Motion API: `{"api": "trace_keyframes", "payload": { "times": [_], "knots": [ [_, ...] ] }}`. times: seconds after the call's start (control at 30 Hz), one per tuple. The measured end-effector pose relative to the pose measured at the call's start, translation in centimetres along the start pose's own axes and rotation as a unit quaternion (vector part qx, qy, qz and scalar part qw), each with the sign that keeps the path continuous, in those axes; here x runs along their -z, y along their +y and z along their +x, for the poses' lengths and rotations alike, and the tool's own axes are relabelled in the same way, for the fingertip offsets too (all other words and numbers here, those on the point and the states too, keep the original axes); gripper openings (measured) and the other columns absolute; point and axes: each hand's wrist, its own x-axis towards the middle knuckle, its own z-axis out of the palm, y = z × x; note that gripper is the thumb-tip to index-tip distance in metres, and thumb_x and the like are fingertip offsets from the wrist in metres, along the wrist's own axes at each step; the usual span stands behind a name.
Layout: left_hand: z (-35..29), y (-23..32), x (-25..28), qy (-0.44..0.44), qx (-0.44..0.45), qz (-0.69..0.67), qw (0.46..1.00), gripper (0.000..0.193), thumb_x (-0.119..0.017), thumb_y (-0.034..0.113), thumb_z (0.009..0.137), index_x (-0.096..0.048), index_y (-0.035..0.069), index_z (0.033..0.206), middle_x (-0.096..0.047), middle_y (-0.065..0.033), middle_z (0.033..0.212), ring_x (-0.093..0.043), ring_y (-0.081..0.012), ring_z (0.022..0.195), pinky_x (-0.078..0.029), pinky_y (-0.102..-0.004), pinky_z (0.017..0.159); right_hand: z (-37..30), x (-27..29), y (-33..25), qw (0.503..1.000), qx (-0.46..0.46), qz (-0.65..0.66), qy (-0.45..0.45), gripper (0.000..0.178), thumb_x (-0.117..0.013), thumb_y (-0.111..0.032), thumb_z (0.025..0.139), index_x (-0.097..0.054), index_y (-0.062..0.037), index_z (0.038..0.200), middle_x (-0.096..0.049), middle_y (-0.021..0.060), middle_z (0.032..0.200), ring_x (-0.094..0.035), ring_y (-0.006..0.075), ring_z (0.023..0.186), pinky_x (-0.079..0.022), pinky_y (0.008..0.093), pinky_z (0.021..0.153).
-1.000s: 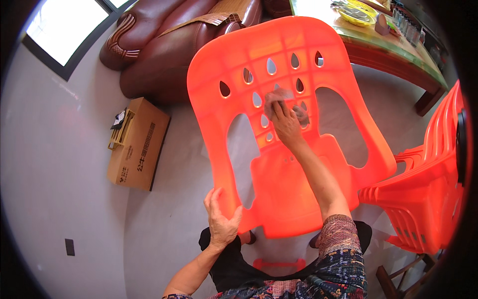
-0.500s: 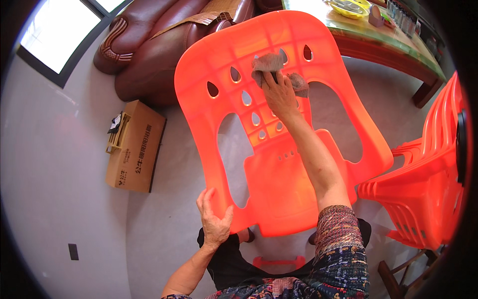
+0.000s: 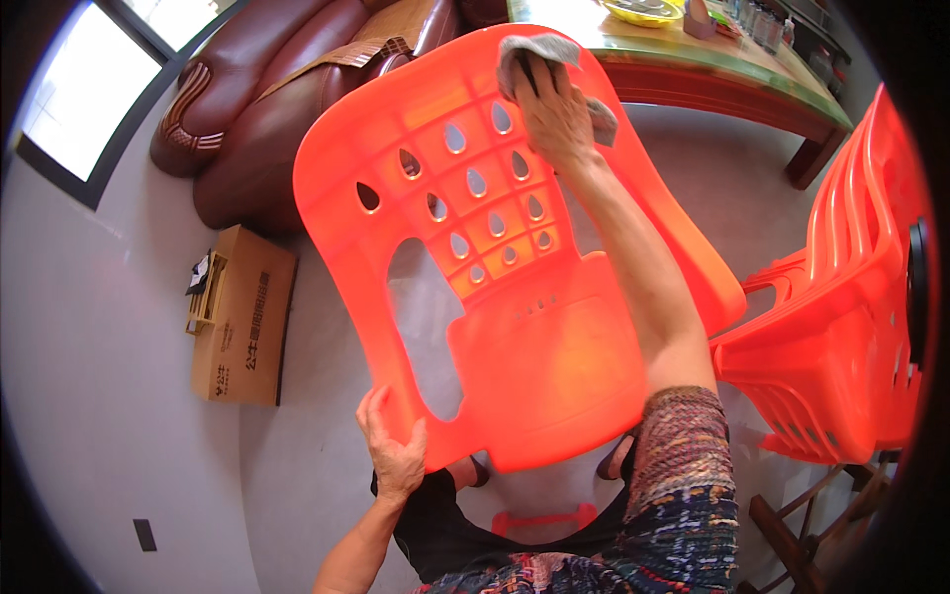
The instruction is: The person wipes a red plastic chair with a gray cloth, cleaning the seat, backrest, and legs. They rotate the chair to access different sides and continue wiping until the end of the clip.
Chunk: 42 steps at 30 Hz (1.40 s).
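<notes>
A red plastic armchair [image 3: 554, 356] with teardrop holes in its backrest takes up the middle of the view in front of me. My left hand [image 3: 395, 447] grips the near left corner of its armrest, thumb on one side and fingers on the other. Stretched out to the upper right of the backrest, my right hand [image 3: 556, 117] presses a grey cloth [image 3: 547, 47] against the plastic near the top edge. Part of the cloth hangs out beside the hand. My right forearm covers much of the chair's right arm opening.
A stack of similar red chairs [image 3: 841, 327] stands at the right, close to the armchair. Farther back are a table [image 3: 693, 74] and a brown leather sofa [image 3: 267, 109]. A cardboard box [image 3: 247, 327] rests by the left wall. Wooden legs [image 3: 811, 535] show at lower right.
My right hand has wiped the cloth upward and toward the right side of the backrest's top. The chair sits farther left in view, with my left hand still on its corner.
</notes>
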Motion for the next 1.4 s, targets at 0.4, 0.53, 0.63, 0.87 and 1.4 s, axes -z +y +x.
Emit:
{"api": "trace_keyframes", "payload": {
  "times": [0.4, 0.53, 0.63, 0.87, 1.4],
  "knots": [
    [-0.3, -0.7, 0.0, 0.003, -0.002, -0.014, 1.0, 0.057, -0.064, 0.003, 0.076, -0.044, 0.0, 0.129, -0.038, -0.0187, 0.131, -0.04, -0.0326, 0.123, -0.035, -0.0412, 0.104, -8.2, 4.8, 6.7, 0.922, -0.234, -0.065, -0.303, 0.063, -0.048, -0.054, 0.09, -0.048, -0.0025, 0.126, -0.051, 0.0202, 0.127, -0.059, 0.0381, 0.109, -0.045, 0.0579, 0.082],
    [-0.2, -0.5, -0.3, 0.009, -0.015, -0.016, 1.0, 0.052, -0.064, 0.005, 0.08, -0.045, 0.0, 0.128, -0.039, -0.0181, 0.131, -0.041, -0.0325, 0.123, -0.035, -0.0408, 0.105, -11.5, 10.1, 8.5, 0.885, -0.232, -0.071, -0.397, 0.066, -0.048, -0.057, 0.089, -0.05, -0.0034, 0.126, -0.055, 0.0204, 0.121, -0.06, 0.039, 0.106, -0.049, 0.0545, 0.081],
    [-0.1, 0.1, -0.5, 0.012, -0.014, -0.012, 1.0, 0.049, -0.064, 0.006, 0.082, -0.046, 0.0, 0.127, -0.04, -0.0175, 0.13, -0.042, -0.0318, 0.123, -0.035, -0.0401, 0.105, -12.6, 14.7, 8.4, 0.859, -0.217, -0.091, -0.454, 0.065, -0.048, -0.058, 0.088, -0.054, -0.0042, 0.124, -0.056, 0.0192, 0.119, -0.061, 0.0363, 0.106, -0.049, 0.0531, 0.082],
    [0.1, -1.1, -0.4, 0.013, -0.017, -0.004, 1.0, 0.047, -0.062, 0.005, 0.083, -0.046, 0.0, 0.127, -0.042, -0.0158, 0.128, -0.044, -0.0292, 0.122, -0.034, -0.039, 0.107, -15.3, 23.4, 6.7, 0.881, -0.297, -0.029, -0.367, 0.041, -0.054, -0.045, 0.089, -0.063, -0.0116, 0.111, -0.064, 0.0123, 0.105, -0.065, 0.0278, 0.093, -0.053, 0.042, 0.075],
    [0.4, -1.5, 0.6, -0.037, -0.03, 0.046, 0.998, 0.049, -0.059, 0.007, 0.084, -0.045, 0.001, 0.131, -0.039, -0.0148, 0.129, -0.04, -0.0283, 0.124, -0.032, -0.0387, 0.107, -42.8, 11.7, 7.0, 0.544, -0.762, 0.349, 0.037, 0.022, -0.043, -0.026, 0.093, -0.06, -0.0105, 0.096, -0.06, 0.0041, 0.084, -0.054, 0.0168, 0.075, -0.04, 0.0317, 0.065]
  ]
}}
